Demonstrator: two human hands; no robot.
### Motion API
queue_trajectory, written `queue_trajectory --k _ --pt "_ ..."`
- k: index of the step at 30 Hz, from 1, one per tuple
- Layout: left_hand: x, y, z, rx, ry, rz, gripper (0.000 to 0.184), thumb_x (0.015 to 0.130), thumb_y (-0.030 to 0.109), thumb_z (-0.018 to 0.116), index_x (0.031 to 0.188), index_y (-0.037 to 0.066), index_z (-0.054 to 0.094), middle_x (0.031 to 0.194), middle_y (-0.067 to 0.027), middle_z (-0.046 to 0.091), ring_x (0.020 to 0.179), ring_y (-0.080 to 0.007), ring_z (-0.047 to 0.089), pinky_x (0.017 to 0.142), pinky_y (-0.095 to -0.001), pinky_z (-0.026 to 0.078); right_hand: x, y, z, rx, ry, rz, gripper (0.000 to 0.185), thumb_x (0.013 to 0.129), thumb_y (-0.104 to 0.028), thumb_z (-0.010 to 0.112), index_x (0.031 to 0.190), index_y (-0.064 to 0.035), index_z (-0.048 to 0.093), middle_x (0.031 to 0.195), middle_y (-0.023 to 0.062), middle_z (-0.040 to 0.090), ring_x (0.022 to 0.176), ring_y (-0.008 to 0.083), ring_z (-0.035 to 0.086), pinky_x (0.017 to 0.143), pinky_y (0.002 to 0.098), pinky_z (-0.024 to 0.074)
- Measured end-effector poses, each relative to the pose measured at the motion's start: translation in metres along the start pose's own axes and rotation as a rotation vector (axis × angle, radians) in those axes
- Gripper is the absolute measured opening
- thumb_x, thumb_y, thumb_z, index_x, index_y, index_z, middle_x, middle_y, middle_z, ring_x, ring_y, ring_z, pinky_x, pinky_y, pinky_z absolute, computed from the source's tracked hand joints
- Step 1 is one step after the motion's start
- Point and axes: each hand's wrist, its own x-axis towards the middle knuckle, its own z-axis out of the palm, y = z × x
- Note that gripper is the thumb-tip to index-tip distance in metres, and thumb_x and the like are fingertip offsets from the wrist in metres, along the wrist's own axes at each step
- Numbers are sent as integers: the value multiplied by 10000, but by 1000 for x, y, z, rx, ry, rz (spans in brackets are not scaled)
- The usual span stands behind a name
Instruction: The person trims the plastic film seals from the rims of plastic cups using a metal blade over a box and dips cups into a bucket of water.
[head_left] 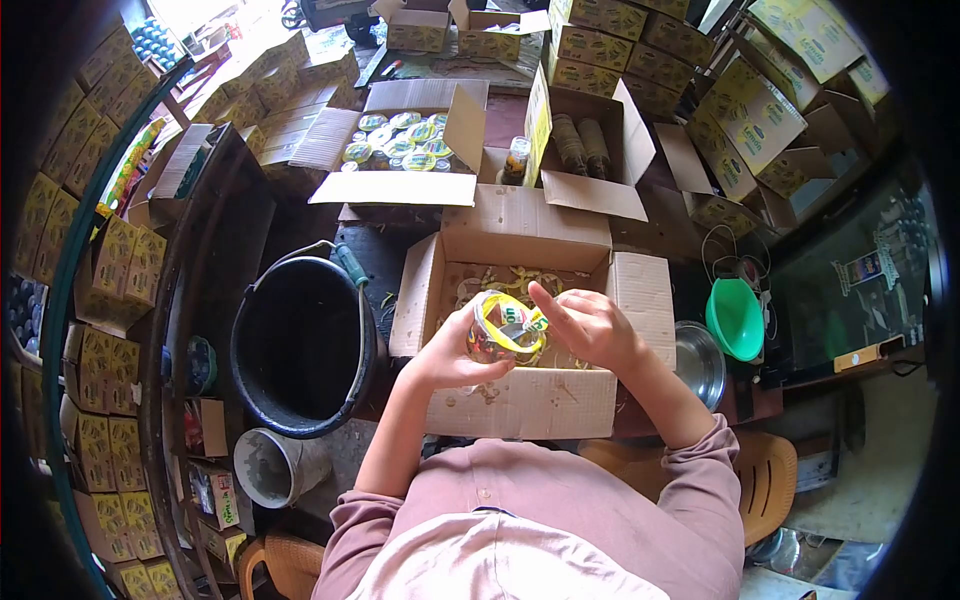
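Note:
My left hand is wrapped round a small clear plastic cup with a yellow rim and green lettering, tilted toward me. My right hand is at the cup's right side, its index finger pointing up and the other fingers curled. They close on the edge of a yellow and green printed film lid, which seems partly lifted; the exact grip is hidden. Both hands are above an open cardboard box, with yellowish strips and scraps lying inside it.
Behind stands a carton of lidded cups, beside another carton holding cup stacks. A black bucket is on the left; a steel bowl and a green bowl are on the right. Yellow boxes are piled around.

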Motion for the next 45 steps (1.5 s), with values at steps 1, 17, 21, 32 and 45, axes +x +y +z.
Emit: queue_trajectory --k 1,17,21,32,45 --pt "0 1 1 -45 -6 -21 552 630 150 699 1110 4 470 1010 -93 525 937 -155 501 857 -284 396 0 0 1 -7 7 -7 610 688 -68 589 1261 44 413 582 41 541 540 134 578 567 246 513" --pt "1 -22 5 -708 -297 -254 537 657 44 649 1151 17 443 837 -61 578 704 -125 576 634 -251 481 -3 2 7 13 17 5 610 699 -82 609 1267 26 414 601 41 549 549 134 575 563 251 510" --pt "4 -37 10 -926 -449 -186 519 646 135 675 1088 -14 449 797 -98 570 652 -142 574 555 -251 467 -1 1 9 12 40 15 611 699 -107 615 1267 8 422 626 32 560 579 130 585 580 258 516" --pt "4 -51 -9 -643 -323 -324 820 654 140 702 1328 33 246 1195 -93 445 1051 -172 464 872 -297 400 0 4 0 21 0 72 553 725 -121 621 1246 -26 461 655 41 581 621 142 598 620 268 520" --pt "-7 -12 0 25 150 100 700 621 102 700 1221 -3 355 1090 -127 504 1011 -199 507 910 -304 383 11 -2 -29 -71 -76 140 375 679 -61 626 1050 -43 578 737 46 607 700 173 607 662 284 504"
